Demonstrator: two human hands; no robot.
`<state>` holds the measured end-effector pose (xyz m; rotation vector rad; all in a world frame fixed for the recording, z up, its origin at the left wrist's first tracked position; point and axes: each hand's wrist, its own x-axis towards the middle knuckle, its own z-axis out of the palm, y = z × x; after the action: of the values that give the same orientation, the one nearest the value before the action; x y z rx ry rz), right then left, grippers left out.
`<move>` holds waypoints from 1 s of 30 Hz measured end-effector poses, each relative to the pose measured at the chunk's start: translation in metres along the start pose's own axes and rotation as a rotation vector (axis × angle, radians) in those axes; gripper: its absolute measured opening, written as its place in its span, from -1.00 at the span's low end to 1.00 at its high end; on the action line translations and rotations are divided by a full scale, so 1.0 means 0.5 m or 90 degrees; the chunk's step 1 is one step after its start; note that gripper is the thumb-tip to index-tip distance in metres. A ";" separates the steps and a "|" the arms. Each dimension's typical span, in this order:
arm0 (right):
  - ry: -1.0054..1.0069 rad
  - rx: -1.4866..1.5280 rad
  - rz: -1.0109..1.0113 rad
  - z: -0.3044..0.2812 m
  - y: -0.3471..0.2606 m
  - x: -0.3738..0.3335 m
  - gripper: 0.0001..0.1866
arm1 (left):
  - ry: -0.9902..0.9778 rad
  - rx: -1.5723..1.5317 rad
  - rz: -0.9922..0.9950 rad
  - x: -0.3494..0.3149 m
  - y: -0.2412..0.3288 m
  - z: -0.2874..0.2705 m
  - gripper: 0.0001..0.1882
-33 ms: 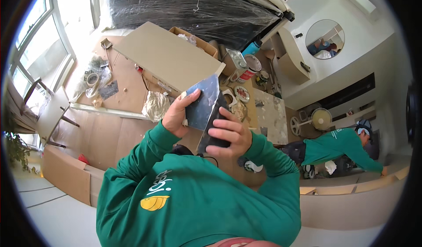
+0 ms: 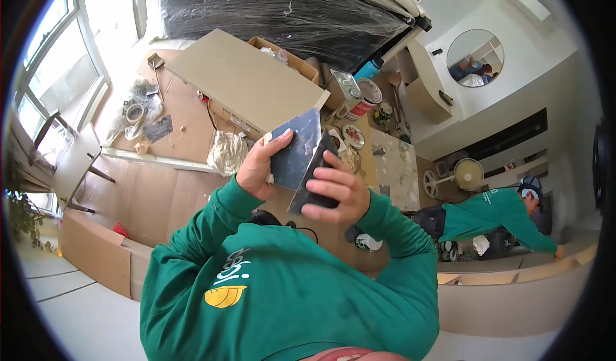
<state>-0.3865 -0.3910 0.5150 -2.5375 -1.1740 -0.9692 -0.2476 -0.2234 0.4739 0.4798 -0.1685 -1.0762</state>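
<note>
My left hand (image 2: 258,166) grips a flat, dark blue-grey plate (image 2: 296,152) by its left side, thumb on top. In my right hand (image 2: 341,194) is a black, flat-bladed tool (image 2: 326,149); the fingers lie across its face. Its long edge meets or nearly meets the plate's right side, where a little pale material shows. Both pieces are held up before my chest, over the floor. Beyond them lie a large beige panel (image 2: 247,82) and a crumpled cream cloth (image 2: 228,154).
Right of the panel stand a metal can (image 2: 342,93) and a red-labelled tin (image 2: 364,99). A tape roll (image 2: 134,113) sits on the board-covered surface at left. At right, a co-worker in green (image 2: 484,216) leans over a low ledge. A white container (image 2: 368,242) is by my right elbow.
My right hand and the black tool have tilted and shifted slightly against the plate. My left hand and the plate are nearly still.
</note>
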 end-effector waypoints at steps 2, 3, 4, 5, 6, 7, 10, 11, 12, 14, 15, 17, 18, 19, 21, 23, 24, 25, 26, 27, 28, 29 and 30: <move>-0.039 -0.029 0.038 -0.009 0.031 -0.024 -0.51 | 0.022 0.037 0.035 -0.017 -0.005 0.002 -0.69; -0.060 -0.042 0.059 -0.017 0.051 -0.038 -0.51 | 0.031 0.063 0.051 -0.023 -0.005 0.006 -0.69; -0.081 -0.056 0.081 -0.027 0.069 -0.050 -0.51 | 0.061 0.072 0.052 -0.028 -0.007 0.014 -0.71; -0.101 -0.068 0.101 -0.039 0.082 -0.058 -0.51 | 0.056 0.074 0.051 -0.030 -0.010 0.004 -0.71; -0.128 -0.081 0.137 -0.056 0.093 -0.068 -0.47 | 0.049 0.078 0.048 -0.025 -0.015 -0.015 -0.71; -0.185 -0.091 0.156 -0.079 0.097 -0.076 -0.46 | 0.041 0.081 0.043 -0.022 -0.019 -0.025 -0.71; -0.289 -0.112 0.189 -0.133 0.099 -0.069 -0.42 | 0.106 0.170 0.151 -0.019 -0.023 -0.020 -0.71; -0.292 -0.126 0.176 -0.145 0.093 -0.039 -0.43 | 0.123 0.190 0.187 -0.009 -0.029 -0.028 -0.71; -0.294 -0.141 0.167 -0.152 0.083 -0.001 -0.44 | 0.139 0.212 0.221 0.006 -0.042 -0.045 -0.72; -0.311 -0.182 0.147 -0.150 0.063 0.046 -0.48 | 0.099 0.290 0.264 0.013 -0.037 -0.035 -0.74; -0.325 -0.181 0.150 -0.153 0.057 0.036 -0.50 | 0.099 0.325 0.279 0.018 -0.038 -0.032 -0.74; -0.356 -0.173 0.142 -0.155 0.057 0.021 -0.53 | 0.105 0.387 0.322 0.033 -0.041 -0.029 -0.74; -0.362 -0.184 0.160 -0.168 0.052 0.024 -0.53 | 0.091 0.378 0.335 0.037 -0.042 -0.022 -0.75; -0.335 -0.186 0.163 -0.175 0.059 0.036 -0.52 | 0.077 0.370 0.348 0.038 -0.045 -0.009 -0.75; -0.288 -0.189 0.176 -0.184 0.062 0.065 -0.51 | 0.060 0.297 0.306 0.027 -0.046 0.022 -0.76; -0.289 -0.164 0.190 -0.181 0.044 0.037 -0.45 | 0.049 0.172 0.209 0.018 -0.024 0.060 -0.78; -0.299 -0.159 0.202 -0.194 0.038 0.031 -0.44 | 0.059 0.117 0.203 0.030 -0.034 0.054 -0.74; -0.309 -0.155 0.213 -0.206 0.037 0.031 -0.43 | 0.079 0.098 0.172 0.035 -0.037 0.055 -0.72; -0.258 -0.172 0.222 -0.211 0.027 0.040 -0.40 | 0.098 0.087 0.131 0.031 -0.040 0.063 -0.70; -0.241 -0.173 0.215 -0.203 0.026 0.033 -0.40 | 0.117 0.076 0.089 0.029 -0.042 0.072 -0.67; -0.224 -0.173 0.208 -0.189 0.029 0.019 -0.40 | 0.054 0.044 0.040 0.026 -0.038 0.082 -0.70; -0.205 -0.169 0.202 -0.178 0.029 0.005 -0.41 | 0.051 0.054 0.027 0.023 -0.039 0.081 -0.70; -0.216 -0.173 0.211 -0.188 0.029 -0.011 -0.44 | 0.048 0.063 0.013 0.022 -0.040 0.080 -0.70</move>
<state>-0.4240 -0.4430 0.5856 -3.0748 -0.6838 -0.6739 -0.2729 -0.2527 0.4988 0.6064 -0.1599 -1.0313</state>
